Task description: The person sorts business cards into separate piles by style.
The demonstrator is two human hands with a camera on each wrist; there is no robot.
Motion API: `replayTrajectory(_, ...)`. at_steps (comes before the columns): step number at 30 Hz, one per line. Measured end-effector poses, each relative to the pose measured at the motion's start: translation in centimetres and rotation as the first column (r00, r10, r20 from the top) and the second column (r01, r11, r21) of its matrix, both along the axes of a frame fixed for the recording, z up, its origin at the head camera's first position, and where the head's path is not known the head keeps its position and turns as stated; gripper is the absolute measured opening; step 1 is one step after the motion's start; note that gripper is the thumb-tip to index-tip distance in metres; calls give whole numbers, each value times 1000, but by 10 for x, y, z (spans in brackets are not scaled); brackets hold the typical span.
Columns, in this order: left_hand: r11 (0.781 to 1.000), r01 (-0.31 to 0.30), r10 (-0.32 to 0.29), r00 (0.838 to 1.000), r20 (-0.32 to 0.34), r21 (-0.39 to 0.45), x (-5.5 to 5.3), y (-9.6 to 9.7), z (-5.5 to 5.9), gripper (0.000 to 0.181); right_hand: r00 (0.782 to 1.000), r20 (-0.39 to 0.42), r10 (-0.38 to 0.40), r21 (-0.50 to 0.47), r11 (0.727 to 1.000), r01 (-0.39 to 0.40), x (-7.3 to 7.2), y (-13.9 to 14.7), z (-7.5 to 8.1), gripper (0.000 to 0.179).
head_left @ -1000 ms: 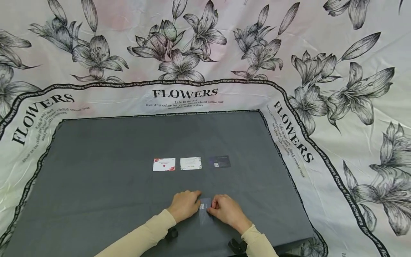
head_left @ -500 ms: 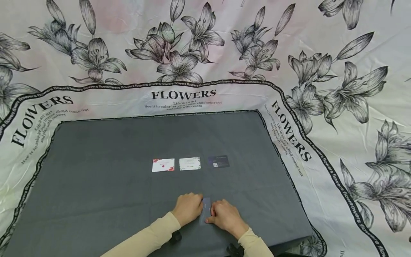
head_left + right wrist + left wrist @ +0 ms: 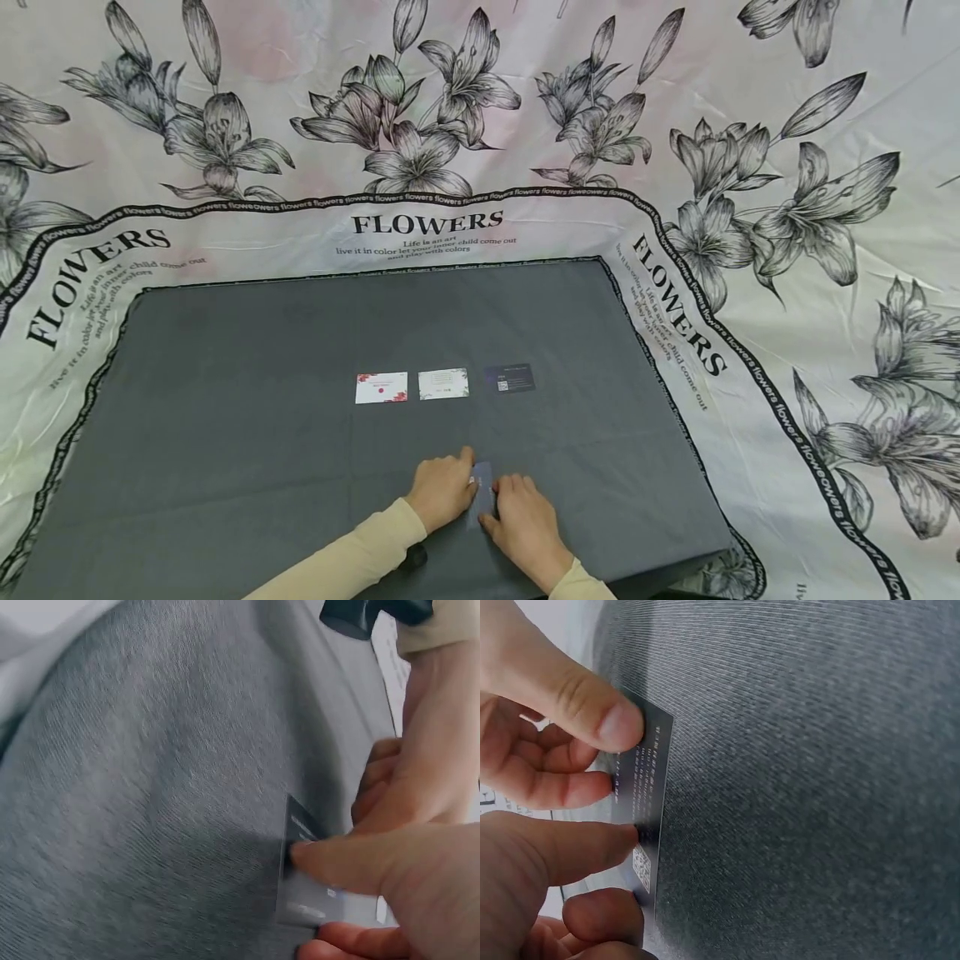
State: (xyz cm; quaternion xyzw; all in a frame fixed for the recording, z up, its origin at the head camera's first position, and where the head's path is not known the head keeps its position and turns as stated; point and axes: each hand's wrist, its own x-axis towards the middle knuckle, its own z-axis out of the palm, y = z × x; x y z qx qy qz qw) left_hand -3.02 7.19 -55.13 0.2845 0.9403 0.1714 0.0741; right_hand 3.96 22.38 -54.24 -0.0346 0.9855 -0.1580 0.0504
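Note:
A dark business card [image 3: 483, 487] with pale print and a QR code is held between both hands near the table's front edge. My left hand [image 3: 441, 492] pinches the QR end; in the left wrist view, its thumb lies across the card [image 3: 658, 742] just above the code. On the other side my right hand [image 3: 525, 521] pinches the card, thumb on the printed face, other fingers at its edge. The right wrist view shows the right thumb over the card [image 3: 300, 825]. Much of the card is covered by fingers.
A grey cloth [image 3: 247, 433] covers the table. Beyond the hands lie a white card with red corners [image 3: 381, 387], a white card with leafy corners [image 3: 443, 384] and another dark card [image 3: 513, 377] in a row. Flower-printed fabric [image 3: 420, 158] surrounds the table.
The card has turned and now shows a narrower face in the head view. My right hand has moved slightly down, its fingers now pointing more away from me; the left has shifted slightly right.

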Motion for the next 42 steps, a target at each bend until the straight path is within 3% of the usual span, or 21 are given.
replayTrajectory(4, 996, 87, -87, 995, -54, -5, -2, -1, 2, 36, 998, -68, -20, 70, 997, 25, 4, -7, -2, 51)
replayTrajectory(7, 984, 176, -176, 980, -88, -11, -6, -1, 4, 45, 995, -96, -25, 114, 993, 36, 5, -11, -4, 63)
replayTrajectory(11, 967, 249, -252, 965, -75, -56, -10, 1, 7, 43, 996, -91, -24, 156, 987, 38, 6, -14, -4, 67)
replayTrajectory(14, 961, 259, -266, 962, -58, -100, -12, 3, 8, 43, 997, -66, -29, 166, 985, 40, 7, -13, -3, 66)
replayTrajectory(20, 968, 222, -232, 969, -87, -114, -12, 1, 6, 39, 999, -36, -37, 176, 983, 43, 3, 0, 3, 60)
replayTrajectory(25, 979, 166, -182, 974, -135, -120, -10, -5, 2, 33, 996, -79, -35, 193, 980, 50, -7, 17, 4, 49)
replayTrajectory(34, 994, 71, -88, 974, -208, -84, 2, -7, -3, 24, 988, -120, 97, 208, 975, -70, -28, 32, 3, 45)
replayTrajectory(42, 996, -6, -25, 941, -336, -92, 8, -3, -5, 27, 973, -85, 213, 201, 960, -193, -34, 31, 8, 46)
